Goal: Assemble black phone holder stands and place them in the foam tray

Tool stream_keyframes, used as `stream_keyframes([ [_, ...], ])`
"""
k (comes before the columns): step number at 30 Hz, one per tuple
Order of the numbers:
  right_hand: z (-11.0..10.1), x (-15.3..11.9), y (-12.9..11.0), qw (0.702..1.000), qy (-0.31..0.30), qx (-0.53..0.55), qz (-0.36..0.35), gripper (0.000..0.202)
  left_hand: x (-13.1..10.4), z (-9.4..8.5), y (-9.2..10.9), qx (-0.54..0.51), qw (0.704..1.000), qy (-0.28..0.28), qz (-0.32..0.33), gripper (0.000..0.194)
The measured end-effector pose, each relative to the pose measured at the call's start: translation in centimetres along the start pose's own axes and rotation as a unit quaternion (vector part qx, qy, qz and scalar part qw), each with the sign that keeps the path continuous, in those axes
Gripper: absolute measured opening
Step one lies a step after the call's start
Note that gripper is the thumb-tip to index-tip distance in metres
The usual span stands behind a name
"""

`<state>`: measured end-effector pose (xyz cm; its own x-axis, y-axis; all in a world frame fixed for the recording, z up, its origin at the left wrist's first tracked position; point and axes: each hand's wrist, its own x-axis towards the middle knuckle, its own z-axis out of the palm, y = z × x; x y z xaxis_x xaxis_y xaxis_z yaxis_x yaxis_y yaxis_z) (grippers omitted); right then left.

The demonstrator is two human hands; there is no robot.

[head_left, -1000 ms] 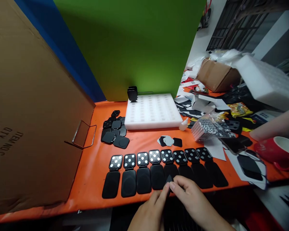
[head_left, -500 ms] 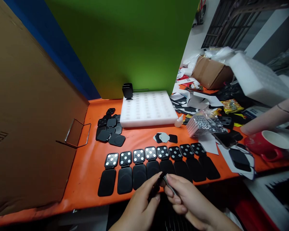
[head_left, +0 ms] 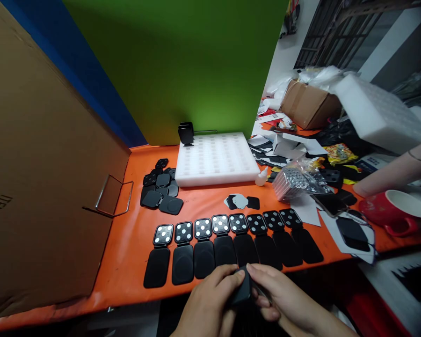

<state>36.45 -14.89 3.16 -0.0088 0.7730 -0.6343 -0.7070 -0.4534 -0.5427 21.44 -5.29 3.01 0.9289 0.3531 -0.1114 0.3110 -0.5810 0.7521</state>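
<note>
Black pad (head_left: pixel 241 291) now turned broad-face up, fingers of left hand (head_left: pixel 206 299) and right hand (head_left: pixel 284 295) gripping it at table's (head_left: pixel 126 281) near edge, unplaced.

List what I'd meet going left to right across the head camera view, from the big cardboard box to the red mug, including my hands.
Big cardboard box, pile of black pieces, your left hand, the held black piece, your right hand, red mug.
</note>
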Motion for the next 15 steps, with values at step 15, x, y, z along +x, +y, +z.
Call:
stream_keyframes([
  [15,1.3,0.4,1.1,0.989,-0.011,0.144,-0.031,0.033,1.7,0.6,0.4,-0.26,0.946,0.171,-0.085,0.016],
])
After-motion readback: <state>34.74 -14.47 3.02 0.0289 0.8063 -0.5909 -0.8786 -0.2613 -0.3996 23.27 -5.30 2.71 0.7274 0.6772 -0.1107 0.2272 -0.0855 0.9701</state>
